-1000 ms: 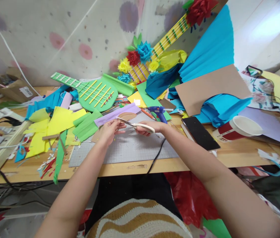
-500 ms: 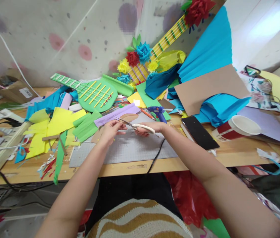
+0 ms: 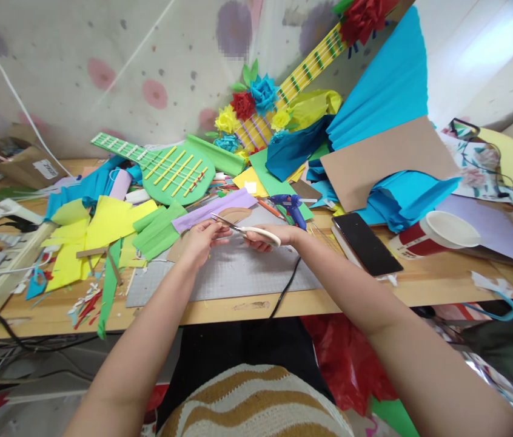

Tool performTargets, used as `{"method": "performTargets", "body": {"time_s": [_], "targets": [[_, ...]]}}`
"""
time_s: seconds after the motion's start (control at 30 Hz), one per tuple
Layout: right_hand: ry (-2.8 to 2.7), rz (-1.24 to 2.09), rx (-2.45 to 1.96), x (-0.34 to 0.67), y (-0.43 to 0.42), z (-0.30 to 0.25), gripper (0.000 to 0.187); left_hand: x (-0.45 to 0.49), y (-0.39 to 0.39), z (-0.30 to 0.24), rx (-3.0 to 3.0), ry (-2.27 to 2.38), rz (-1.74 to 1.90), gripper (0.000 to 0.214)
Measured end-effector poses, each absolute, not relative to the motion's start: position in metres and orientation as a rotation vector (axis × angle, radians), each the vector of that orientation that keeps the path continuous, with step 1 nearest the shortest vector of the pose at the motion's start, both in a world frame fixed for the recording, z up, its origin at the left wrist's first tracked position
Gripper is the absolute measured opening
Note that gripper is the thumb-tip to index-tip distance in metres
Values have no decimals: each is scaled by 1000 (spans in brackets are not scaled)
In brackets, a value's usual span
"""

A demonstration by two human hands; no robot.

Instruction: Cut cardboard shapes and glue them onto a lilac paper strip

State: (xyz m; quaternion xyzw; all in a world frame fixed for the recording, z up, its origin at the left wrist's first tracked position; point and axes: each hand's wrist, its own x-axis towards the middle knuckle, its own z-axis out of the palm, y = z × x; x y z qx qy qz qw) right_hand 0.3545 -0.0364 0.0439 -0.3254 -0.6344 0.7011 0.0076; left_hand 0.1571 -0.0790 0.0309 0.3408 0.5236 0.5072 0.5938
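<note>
My right hand point(image 3: 271, 236) is closed round the cream handles of a pair of scissors point(image 3: 244, 229), whose blades point left toward my left hand point(image 3: 201, 241). The fingers of my left hand are pinched together at the blade tips, on something too small to make out. Both hands hover over a grey cutting mat point(image 3: 233, 272). A brown cardboard cut-out point(image 3: 233, 214) and a purple paper strip point(image 3: 213, 209) lie just beyond the blades.
A green paper guitar point(image 3: 172, 170), a yellow one with paper flowers point(image 3: 261, 112), blue crepe paper point(image 3: 384, 91), a cardboard sheet point(image 3: 384, 161), a blue glue gun point(image 3: 291, 206), a phone point(image 3: 365, 243) and a tipped paper cup point(image 3: 433, 233) crowd the wooden table point(image 3: 438, 282). Yellow and green scraps point(image 3: 102, 230) lie left.
Almost nothing differs: the scissors and both hands have shifted a touch to the left over the mat.
</note>
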Motion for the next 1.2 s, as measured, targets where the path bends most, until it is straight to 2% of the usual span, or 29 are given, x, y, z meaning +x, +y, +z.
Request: {"method": "performTargets", "body": {"time_s": [0.3, 0.53, 0.7, 0.97, 1.2], "targets": [[-1933, 2223, -975, 355, -39, 41, 58, 158, -81, 35, 719, 1192, 1184, 6], [-1952, 2297, -761, 354, -35, 34, 61, 160, -82, 39, 703, 1176, 1186, 7], [-1993, 2336, -612, 354, -31, 30, 57, 160, -83, 42, 733, 1192, 1157, 7], [-1890, 2414, -721, 358, -35, 30, 56, 162, -88, 40, 727, 1196, 1133, 8], [-1896, 2351, -822, 361, -35, 30, 53, 163, -89, 36, 761, 1204, 1152, 13]]}}
